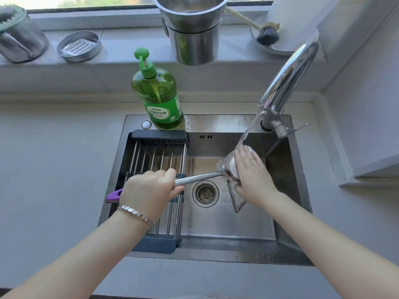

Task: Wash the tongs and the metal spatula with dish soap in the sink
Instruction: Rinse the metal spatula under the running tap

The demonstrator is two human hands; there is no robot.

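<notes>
My left hand grips the metal spatula by its steel shaft, its purple handle end sticking out to the left. The spatula's blade is held under the running water over the sink. My right hand presses a white sponge or cloth against the blade. The tongs lie on the sink floor below my right hand, partly hidden by it. A green dish soap bottle with a pump stands on the sink's back ledge.
A chrome faucet runs water from the right. A black-framed drying rack spans the sink's left side. The drain sits mid-sink. On the windowsill stand stacked steel pots, a dish brush and a round tin.
</notes>
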